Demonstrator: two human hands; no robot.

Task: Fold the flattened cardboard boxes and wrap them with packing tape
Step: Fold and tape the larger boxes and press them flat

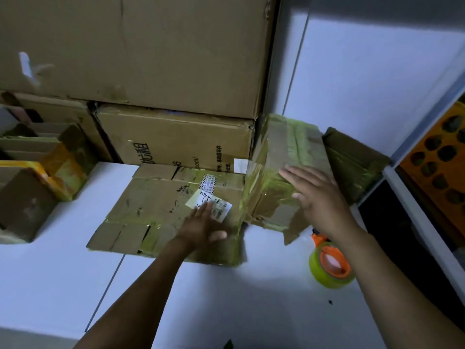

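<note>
One flattened cardboard box (156,210), two taped bundles (289,152) (352,159) to its right, one tape roll (329,265) near it, two large boxes (125,46) (176,139) stacked behind it.

stacked boxes (173,142) behind, bare table (63,285) front-left

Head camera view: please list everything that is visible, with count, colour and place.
flattened cardboard box: one, brown with yellowish tape, flat on the table, centre
taped box: one, brown under yellow-green tape, right of the flattened one
cardboard piece: one, dark brown, right of the taped box
tape roll: one, yellow-green on an orange holder, on the table, right
large boxes: two, brown, stacked behind
small boxes: several, brown, left edge
table: one, white
left hand: one, flat on the flattened cardboard box
right hand: one, flat on the taped box
</note>
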